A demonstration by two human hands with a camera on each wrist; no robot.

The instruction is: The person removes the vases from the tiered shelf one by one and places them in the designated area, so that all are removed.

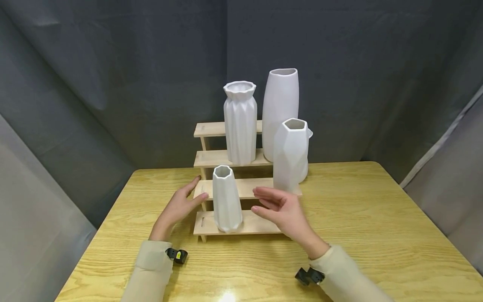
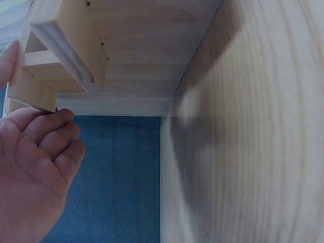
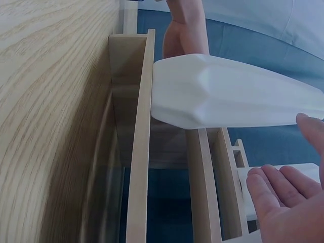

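My left hand [image 1: 180,207] holds the left end of a four-tier wooden stand [image 1: 260,222], its thumb over the second shelf from the bottom. In the left wrist view its fingers [image 2: 58,134] curl below a shelf end. A small faceted white vase [image 1: 227,201] stands upright on the lowest shelf, toward the left. To the right of that vase, my right hand [image 1: 281,212] hovers in front of the stand with loosely bent fingers and nothing between them. In the right wrist view its thumb overlaps the narrow end of the small vase [image 3: 228,93].
On the shelf above my right hand stands an angular white vase [image 1: 288,157], partly hiding another white piece [image 1: 305,157]. Higher up are a pleated white vase [image 1: 240,126] and a tall smooth vase [image 1: 281,100]. The wooden table [image 1: 377,235] ends at a dark curtain [image 1: 151,84].
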